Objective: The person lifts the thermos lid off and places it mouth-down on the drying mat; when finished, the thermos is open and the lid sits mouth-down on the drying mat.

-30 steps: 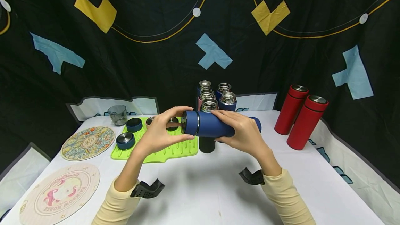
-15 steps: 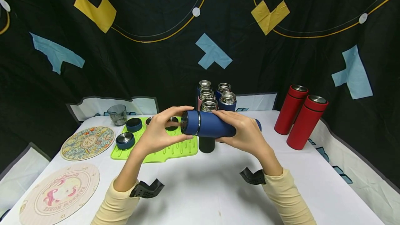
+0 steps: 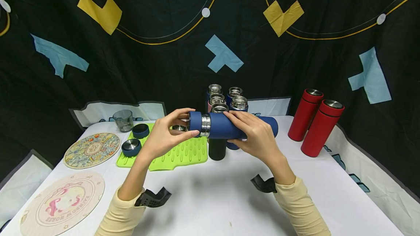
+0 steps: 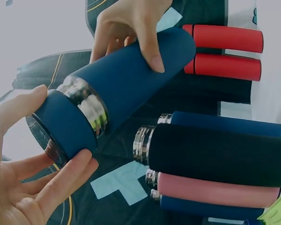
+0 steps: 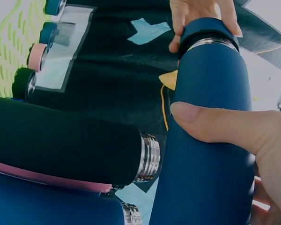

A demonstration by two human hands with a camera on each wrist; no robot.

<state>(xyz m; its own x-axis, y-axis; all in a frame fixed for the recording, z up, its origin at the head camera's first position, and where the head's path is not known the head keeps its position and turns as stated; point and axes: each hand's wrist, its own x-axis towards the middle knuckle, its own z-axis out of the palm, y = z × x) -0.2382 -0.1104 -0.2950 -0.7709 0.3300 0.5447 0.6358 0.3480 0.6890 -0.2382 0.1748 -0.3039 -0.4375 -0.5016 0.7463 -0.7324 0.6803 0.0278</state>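
A blue thermos bottle (image 3: 229, 126) lies sideways in the air above the table, its cap end toward the left. My right hand (image 3: 252, 130) grips its body, with the thumb across the blue side in the right wrist view. My left hand (image 3: 168, 132) holds the blue cap (image 3: 195, 121) between thumb and fingers. A wide band of the shiny steel neck (image 4: 86, 103) shows between cap and body in the left wrist view. Close behind the bottle stand several capless thermoses, among them a black one (image 3: 217, 150) and a pink one (image 4: 215, 187).
A green drying mat (image 3: 183, 156) at centre left bears several caps, one of them blue (image 3: 131, 147). A glass (image 3: 124, 120) stands behind it. Two round mats, one floral (image 3: 93, 150) and one pink (image 3: 63, 203), lie left. Two capped red thermoses (image 3: 321, 128) stand right.
The cap has shifted left from the bottle body, baring more of the steel neck. My left hand has moved slightly left with it, and the bottle has risen a little.
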